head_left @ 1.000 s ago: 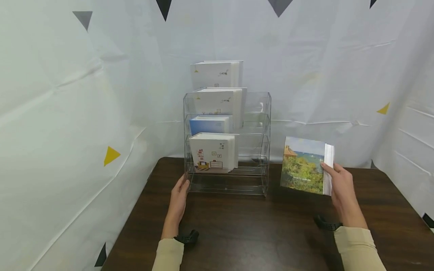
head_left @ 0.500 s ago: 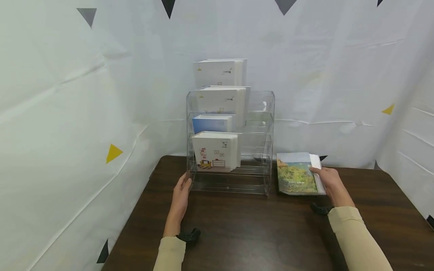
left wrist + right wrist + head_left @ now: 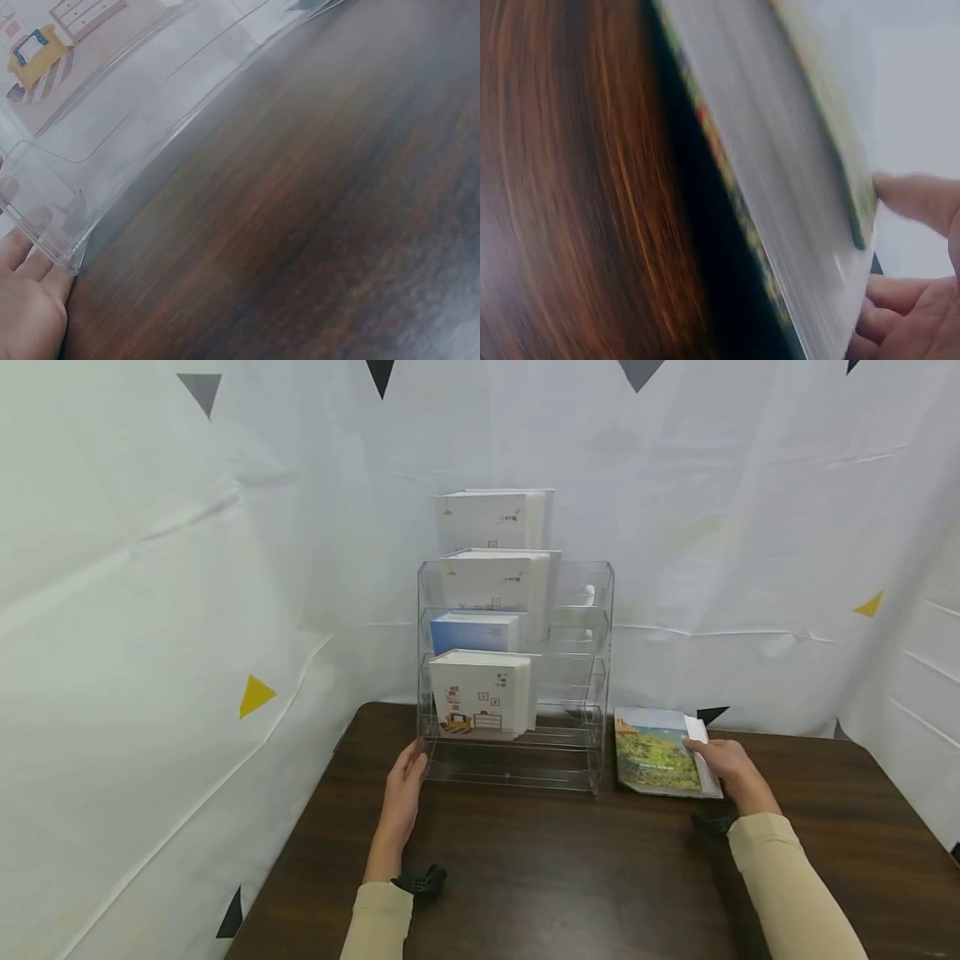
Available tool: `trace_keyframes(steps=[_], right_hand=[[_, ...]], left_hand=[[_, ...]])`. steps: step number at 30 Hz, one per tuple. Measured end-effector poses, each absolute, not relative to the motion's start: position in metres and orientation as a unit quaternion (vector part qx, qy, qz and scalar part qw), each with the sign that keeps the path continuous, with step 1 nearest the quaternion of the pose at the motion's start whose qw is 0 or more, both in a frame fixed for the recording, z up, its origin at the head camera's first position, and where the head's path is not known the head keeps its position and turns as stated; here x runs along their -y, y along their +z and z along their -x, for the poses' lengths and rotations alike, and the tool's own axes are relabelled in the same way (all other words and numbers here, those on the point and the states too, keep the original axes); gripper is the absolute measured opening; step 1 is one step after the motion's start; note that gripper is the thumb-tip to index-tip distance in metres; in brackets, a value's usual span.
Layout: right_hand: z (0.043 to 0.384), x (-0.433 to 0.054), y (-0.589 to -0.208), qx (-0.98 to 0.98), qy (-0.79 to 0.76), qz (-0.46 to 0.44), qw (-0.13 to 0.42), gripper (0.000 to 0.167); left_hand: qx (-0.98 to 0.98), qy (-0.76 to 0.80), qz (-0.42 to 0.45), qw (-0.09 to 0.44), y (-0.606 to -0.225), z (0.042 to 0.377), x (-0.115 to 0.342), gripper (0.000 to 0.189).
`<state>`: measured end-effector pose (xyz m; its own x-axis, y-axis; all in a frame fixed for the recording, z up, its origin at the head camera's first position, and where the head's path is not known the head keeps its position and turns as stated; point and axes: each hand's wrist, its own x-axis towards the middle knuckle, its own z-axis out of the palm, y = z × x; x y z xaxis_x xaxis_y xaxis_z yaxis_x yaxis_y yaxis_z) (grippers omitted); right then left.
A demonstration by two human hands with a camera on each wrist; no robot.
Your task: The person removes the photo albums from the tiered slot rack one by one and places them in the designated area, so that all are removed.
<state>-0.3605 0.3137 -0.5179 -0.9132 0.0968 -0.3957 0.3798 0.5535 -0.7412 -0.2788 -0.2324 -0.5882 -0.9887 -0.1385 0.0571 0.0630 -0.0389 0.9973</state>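
Note:
A photo album (image 3: 657, 752) with a painted landscape cover lies low over the table, right of the clear rack. My right hand (image 3: 731, 768) pinches its right edge, thumb on the cover and fingers at the page side. In the right wrist view, a dark gap separates the slanted album (image 3: 757, 150) from the wood. My left hand (image 3: 402, 789) touches the lower left side of the clear plastic tiered rack (image 3: 517, 774). Through the plastic in the left wrist view, the left hand's fingers (image 3: 34, 255) lie against the rack's corner.
White albums (image 3: 480, 697) fill the left part of one rack tier, with a blue album (image 3: 468, 633) behind and more white albums (image 3: 483, 578) higher up. A dark wooden table (image 3: 555, 877) bears the rack. A white curtain (image 3: 750, 527) hangs behind.
My right hand has lowered the album and tipped it back from nearly upright to almost flat, moving it slightly left. My left hand keeps its place at the rack.

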Motion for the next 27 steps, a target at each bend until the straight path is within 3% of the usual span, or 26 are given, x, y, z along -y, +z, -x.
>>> trace_keyframes(steps=[10,15,27], right_hand=[[0.369,-0.315,-0.510,-0.892,-0.397,-0.146,0.157,0.089],[0.369,-0.319,-0.510,-0.903,-0.382,-0.116,0.156,0.081],[0.349,-0.271,-0.466,-0.885,-0.463,-0.035,-0.030,0.070]], left_hand=[[0.696,-0.713,-0.043,0.069,-0.588,0.279,0.232,0.056],[0.695,-0.715,-0.042,0.069,-0.588,0.280,0.232,0.056],[0.704,-0.706,-0.037,0.062,-0.591,0.279,0.234,0.062]])
